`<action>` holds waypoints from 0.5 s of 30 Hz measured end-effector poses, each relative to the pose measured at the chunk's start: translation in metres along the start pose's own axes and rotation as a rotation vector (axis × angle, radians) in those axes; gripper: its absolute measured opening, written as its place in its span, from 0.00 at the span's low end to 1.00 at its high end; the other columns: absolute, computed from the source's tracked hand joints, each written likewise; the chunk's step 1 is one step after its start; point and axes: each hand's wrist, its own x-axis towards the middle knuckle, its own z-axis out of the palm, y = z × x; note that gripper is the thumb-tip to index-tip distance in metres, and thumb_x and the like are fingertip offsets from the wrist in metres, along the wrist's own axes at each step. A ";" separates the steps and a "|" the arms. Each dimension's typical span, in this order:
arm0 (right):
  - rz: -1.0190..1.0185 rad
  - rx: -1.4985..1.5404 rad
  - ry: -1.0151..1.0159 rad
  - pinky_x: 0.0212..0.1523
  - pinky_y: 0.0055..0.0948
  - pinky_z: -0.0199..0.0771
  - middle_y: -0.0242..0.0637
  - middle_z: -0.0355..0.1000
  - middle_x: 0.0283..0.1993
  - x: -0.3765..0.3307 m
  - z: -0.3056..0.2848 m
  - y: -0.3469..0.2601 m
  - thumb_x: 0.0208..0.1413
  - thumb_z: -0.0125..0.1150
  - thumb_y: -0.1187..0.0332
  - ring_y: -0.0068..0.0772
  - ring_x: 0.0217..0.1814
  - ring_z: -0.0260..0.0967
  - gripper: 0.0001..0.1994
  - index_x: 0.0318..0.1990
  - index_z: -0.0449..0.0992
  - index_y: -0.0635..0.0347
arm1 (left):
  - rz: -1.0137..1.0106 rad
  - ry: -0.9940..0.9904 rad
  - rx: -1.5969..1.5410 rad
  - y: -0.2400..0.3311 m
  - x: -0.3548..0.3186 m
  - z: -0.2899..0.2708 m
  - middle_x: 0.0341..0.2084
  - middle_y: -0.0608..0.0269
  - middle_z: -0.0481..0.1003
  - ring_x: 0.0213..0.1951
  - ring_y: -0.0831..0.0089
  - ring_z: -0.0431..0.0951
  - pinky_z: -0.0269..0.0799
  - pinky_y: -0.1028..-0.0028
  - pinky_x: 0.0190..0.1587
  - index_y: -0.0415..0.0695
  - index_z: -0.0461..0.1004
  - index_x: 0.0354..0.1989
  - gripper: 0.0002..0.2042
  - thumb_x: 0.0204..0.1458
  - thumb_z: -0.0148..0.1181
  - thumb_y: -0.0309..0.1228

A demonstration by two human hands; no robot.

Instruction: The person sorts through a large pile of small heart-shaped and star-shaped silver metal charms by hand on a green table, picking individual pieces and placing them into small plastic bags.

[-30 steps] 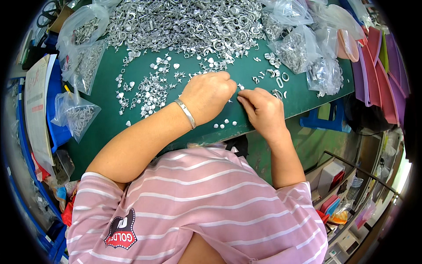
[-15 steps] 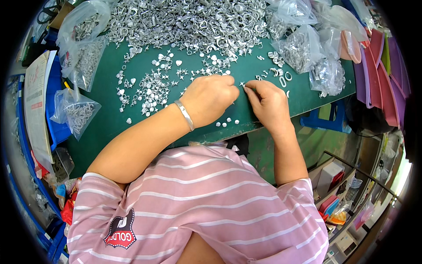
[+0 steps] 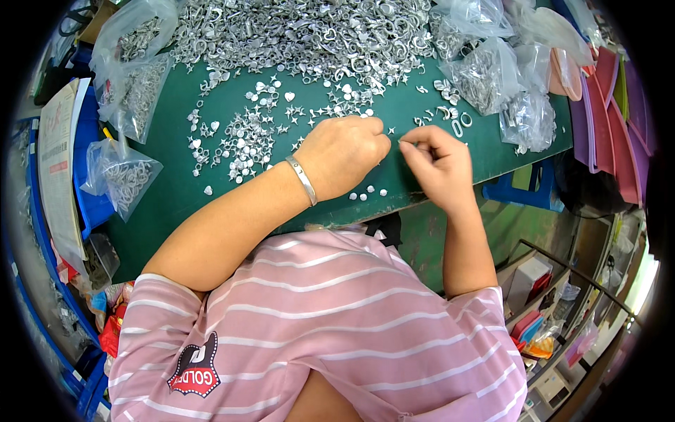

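My left hand, with a silver bangle at its wrist, rests closed on the green table. Its fingers curl under, so whatever they hold is hidden. To its right, my right hand is closed, thumb and forefinger pinched together; anything between the tips is too small to make out. A small silver star-shaped piece lies between the hands. Several round silver pieces sit below my left hand near the table edge. Beyond my left forearm spreads a loose group of small silver stars, discs and hearts.
A large heap of mixed silver metal pieces covers the far side. Clear bags of metal parts stand at the left and right. Rings and crescents lie right of the heap. A blue stool stands beyond the right edge.
My right hand has drawn back slightly toward the right and nearer me, leaving the star piece lying apart from its fingertips. My left hand stays closed in nearly the same place.
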 end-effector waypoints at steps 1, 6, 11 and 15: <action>-0.051 0.284 0.054 0.19 0.18 0.55 0.27 0.65 0.21 0.001 0.001 0.001 0.51 0.57 0.75 0.15 0.19 0.57 0.03 0.28 0.74 0.64 | 0.002 0.014 -0.021 -0.001 0.000 0.000 0.23 0.61 0.70 0.26 0.65 0.75 0.72 0.68 0.28 0.44 0.77 0.29 0.03 0.44 0.61 0.24; 0.329 1.037 -0.005 0.16 0.18 0.49 0.31 0.67 0.21 0.011 -0.014 -0.004 0.52 0.53 0.77 0.15 0.16 0.54 0.03 0.30 0.74 0.66 | -0.472 0.092 -0.607 0.001 0.001 -0.026 0.25 0.68 0.74 0.24 0.79 0.70 0.68 0.78 0.28 0.42 0.79 0.33 0.03 0.51 0.62 0.24; -0.190 -0.040 0.074 0.28 0.28 0.72 0.38 0.74 0.25 0.012 0.022 -0.007 0.51 0.63 0.73 0.34 0.27 0.74 0.04 0.35 0.80 0.60 | -0.736 0.244 -1.646 -0.016 -0.005 -0.042 0.29 0.58 0.74 0.26 0.75 0.70 0.65 0.79 0.24 0.38 0.72 0.37 0.09 0.53 0.48 0.30; -0.322 -0.366 0.113 0.29 0.36 0.74 0.38 0.73 0.27 0.012 0.029 -0.006 0.49 0.64 0.72 0.43 0.29 0.73 0.03 0.33 0.78 0.56 | -0.701 0.187 -1.371 -0.018 -0.010 -0.040 0.31 0.61 0.75 0.27 0.76 0.71 0.67 0.79 0.25 0.37 0.75 0.33 0.07 0.52 0.52 0.28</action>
